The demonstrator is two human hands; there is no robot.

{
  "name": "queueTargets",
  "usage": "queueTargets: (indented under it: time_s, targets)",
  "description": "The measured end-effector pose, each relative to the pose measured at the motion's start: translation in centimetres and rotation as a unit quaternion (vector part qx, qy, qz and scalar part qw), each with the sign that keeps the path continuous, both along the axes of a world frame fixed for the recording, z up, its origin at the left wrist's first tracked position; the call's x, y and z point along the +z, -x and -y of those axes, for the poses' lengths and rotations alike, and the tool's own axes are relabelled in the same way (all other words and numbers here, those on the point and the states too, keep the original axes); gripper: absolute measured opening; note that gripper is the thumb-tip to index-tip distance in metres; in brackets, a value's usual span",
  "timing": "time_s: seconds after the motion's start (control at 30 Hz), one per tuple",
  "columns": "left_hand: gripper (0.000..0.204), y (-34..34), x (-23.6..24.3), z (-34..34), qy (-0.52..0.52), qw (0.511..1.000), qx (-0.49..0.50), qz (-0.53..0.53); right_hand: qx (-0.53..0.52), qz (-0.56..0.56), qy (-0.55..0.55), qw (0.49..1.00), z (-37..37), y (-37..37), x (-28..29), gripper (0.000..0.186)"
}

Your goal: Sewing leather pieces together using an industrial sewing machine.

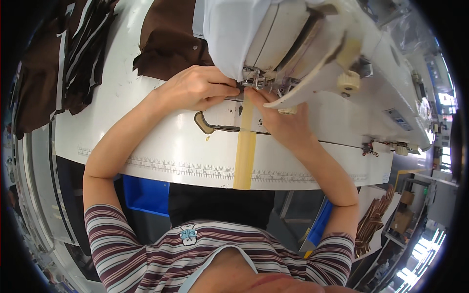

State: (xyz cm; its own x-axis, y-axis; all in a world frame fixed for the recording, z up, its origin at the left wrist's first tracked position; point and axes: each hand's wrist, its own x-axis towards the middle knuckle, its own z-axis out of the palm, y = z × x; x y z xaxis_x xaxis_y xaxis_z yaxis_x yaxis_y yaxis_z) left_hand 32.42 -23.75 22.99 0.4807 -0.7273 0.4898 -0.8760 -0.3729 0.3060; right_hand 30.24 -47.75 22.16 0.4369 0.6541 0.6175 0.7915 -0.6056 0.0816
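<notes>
My left hand (199,89) is at the front of a sewing machine (281,36), fingers curled together beside the presser foot (254,78). Whatever its fingertips pinch is too small to make out. From the other side my right hand (286,119) reaches in, its visible fingers stretched toward the same foot and partly hidden by the machine head. White cloth (229,36) hangs over the left of the machine head and comes down close to my left fingertips. Behind my left wrist, brown fabric (168,41) lies on the white table (132,117).
More brown pieces with white edges (63,58) drape over the table's far left. Yellow tape (245,156) crosses a printed ruler strip (195,169) along the front edge. A blue bin (145,195) is below the table, and brown strips (373,219) lie at the right.
</notes>
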Motion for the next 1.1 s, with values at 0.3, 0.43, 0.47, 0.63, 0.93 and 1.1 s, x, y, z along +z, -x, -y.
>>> queueTargets:
  time_s: [0.3,0.43,0.47,0.63,0.93,1.1]
  targets:
    - [0.013,0.2,2.3,-0.6,0.017,0.998,0.057,-0.011,-0.042,-0.028,0.044,0.998,-0.1,1.3,1.3,0.04]
    - [0.013,1.7,0.6,-3.3,0.016,0.986,0.163,-0.023,0.041,-0.242,-0.047,0.968,-2.2,4.4,2.2,0.032]
    - [0.012,3.0,0.3,-4.3,0.028,0.983,0.184,-0.011,0.082,-0.257,-0.094,0.958,-3.2,5.0,2.2,0.029]
    - [0.014,10.8,3.1,-4.5,0.338,0.81,0.286,-0.384,0.1,-0.457,-0.317,0.825,-9.2,5.6,5.3,0.02]
    - [0.016,16.7,5.1,-5.3,0.427,0.764,0.238,-0.42,0.101,-0.586,-0.314,0.74,-11.2,7.5,7.1,0.007]
    - [0.013,17.2,4.9,-4.7,0.386,0.797,0.316,-0.341,0.105,-0.529,-0.28,0.794,-11.4,8.7,7.6,0.009]
